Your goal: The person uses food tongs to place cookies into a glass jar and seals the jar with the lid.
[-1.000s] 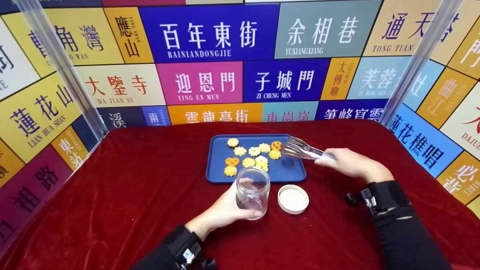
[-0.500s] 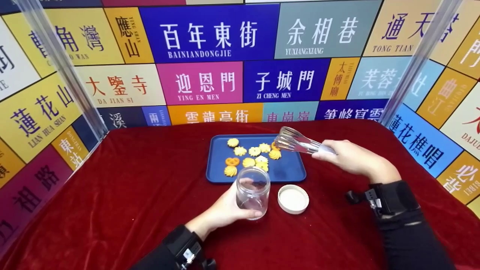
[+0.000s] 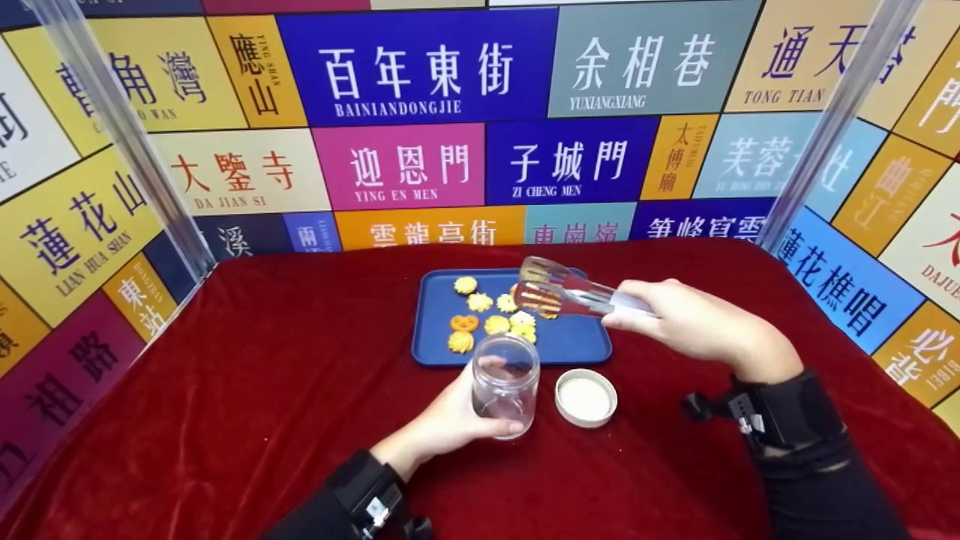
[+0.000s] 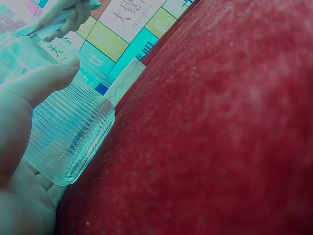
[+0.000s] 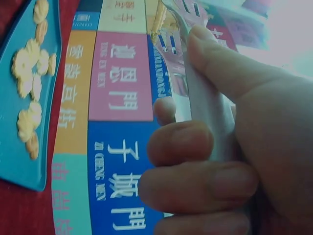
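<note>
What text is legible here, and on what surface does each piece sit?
"BAINIANDONGJIE": blue back-wall panel.
"YUXIANGXIANG": grey panel.
"YING EN MEN": pink panel.
"ZI CHENG MEN": dark blue panel.
"DA JIAN SI": cream panel.
"TONG TIAN": tan panel.
"LIAN HUA SHAN": yellow left-wall panel.
Jar, lid, tray: no text.

bare cloth [image 3: 247, 375] left, lid [image 3: 586, 398] beside jar [image 3: 505, 384]

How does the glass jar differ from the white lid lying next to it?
The jar is clear, ribbed glass and stands tall and upright; the lid is opaque white, low and flat. The left hand grips the jar, while the lid lies untouched, apart from both hands. The jar stands just in front of the blue tray; the lid sits to its right. Both are round and rest on the red cloth.
</note>
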Demonstrator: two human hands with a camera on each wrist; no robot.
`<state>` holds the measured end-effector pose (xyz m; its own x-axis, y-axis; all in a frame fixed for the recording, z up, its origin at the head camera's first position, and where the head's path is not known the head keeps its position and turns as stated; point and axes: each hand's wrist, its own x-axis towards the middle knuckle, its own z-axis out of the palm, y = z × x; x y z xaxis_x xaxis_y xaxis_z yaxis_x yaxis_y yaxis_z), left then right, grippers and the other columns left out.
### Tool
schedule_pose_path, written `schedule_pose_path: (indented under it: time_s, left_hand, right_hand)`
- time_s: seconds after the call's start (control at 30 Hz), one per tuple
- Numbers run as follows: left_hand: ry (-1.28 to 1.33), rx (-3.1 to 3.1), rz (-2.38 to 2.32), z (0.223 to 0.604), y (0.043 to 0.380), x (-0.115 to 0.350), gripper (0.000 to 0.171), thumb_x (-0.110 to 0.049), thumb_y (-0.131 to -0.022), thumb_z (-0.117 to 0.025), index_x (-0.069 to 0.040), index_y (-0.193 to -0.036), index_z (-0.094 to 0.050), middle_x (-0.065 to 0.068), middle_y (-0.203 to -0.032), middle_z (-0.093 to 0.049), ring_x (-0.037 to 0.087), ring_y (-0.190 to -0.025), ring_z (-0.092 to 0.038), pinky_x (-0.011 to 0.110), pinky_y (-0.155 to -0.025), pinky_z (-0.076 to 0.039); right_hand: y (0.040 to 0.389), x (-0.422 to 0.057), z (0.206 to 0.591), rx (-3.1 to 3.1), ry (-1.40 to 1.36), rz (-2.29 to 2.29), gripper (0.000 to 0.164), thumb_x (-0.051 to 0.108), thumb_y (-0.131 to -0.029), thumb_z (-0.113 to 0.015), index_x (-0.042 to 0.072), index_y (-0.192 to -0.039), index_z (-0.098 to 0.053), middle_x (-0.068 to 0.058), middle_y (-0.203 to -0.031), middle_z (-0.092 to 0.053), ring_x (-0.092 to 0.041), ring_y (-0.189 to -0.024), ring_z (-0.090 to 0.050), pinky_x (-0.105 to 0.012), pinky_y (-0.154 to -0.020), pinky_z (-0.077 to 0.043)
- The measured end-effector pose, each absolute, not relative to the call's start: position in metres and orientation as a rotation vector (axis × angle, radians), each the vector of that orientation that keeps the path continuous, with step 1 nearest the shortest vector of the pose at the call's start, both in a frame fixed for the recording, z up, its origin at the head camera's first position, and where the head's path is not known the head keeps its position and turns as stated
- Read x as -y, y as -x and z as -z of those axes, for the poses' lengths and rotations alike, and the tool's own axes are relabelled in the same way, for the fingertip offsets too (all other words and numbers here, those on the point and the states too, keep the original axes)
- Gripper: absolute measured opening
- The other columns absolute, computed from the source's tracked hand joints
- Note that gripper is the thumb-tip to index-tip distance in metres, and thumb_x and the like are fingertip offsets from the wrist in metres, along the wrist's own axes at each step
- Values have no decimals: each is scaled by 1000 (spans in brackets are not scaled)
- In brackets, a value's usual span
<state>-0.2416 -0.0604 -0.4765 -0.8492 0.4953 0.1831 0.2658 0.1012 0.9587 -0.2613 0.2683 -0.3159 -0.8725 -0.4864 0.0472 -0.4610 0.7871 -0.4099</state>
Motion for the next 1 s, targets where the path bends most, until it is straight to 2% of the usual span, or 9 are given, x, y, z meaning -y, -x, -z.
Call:
schedule_pose_path:
  time_s: [0.13,0.3,0.5,0.67,0.77,1.0]
  left_hand:
    - [-771,-2159,-1854,477,242,60,84,-11,-82,-91,-3,-149,-41,9,-133,-68,17,-123,-64,30,-108,-47]
    - [-774,-2150,-1859,478,242,61,83,-11,-82,-91,-3,-149,-41,9,-133,-69,18,-122,-65,36,-110,-48]
    - [-778,-2148,-1852,477,242,61,83,-11,-83,-91,-5,-149,-42,8,-134,-69,18,-124,-65,36,-110,-48]
    - [-788,-2124,-1857,477,243,60,87,-12,-83,-91,-12,-154,-39,6,-140,-66,18,-127,-64,34,-113,-46]
    - [-798,-2128,-1856,477,244,60,91,-13,-83,-91,-14,-156,-37,4,-141,-66,17,-128,-62,34,-114,-45]
    - [-816,-2096,-1868,476,244,60,91,-12,-82,-91,-14,-156,-38,1,-139,-67,18,-129,-62,35,-115,-45]
  right_hand:
    - [255,-260,314,-2880,822,652,39,61,-102,-61,22,-108,-64,6,-79,-57,-14,-69,-53,-33,-65,-43]
    - [250,-252,312,-2836,884,626,41,65,-101,-60,24,-101,-61,8,-74,-50,-11,-64,-47,-30,-62,-40]
    - [246,-243,314,-2779,965,610,43,65,-101,-61,23,-106,-67,11,-82,-62,-8,-69,-55,-29,-66,-44]
    - [244,-240,314,-2770,982,574,45,68,-100,-60,24,-108,-70,14,-92,-71,-7,-74,-61,-30,-72,-49]
    - [242,-240,314,-2766,966,567,46,69,-99,-61,26,-110,-71,13,-94,-73,-7,-75,-61,-31,-73,-49]
    - [242,-240,314,-2763,978,546,45,68,-99,-61,25,-107,-70,13,-87,-69,-7,-71,-57,-30,-70,-46]
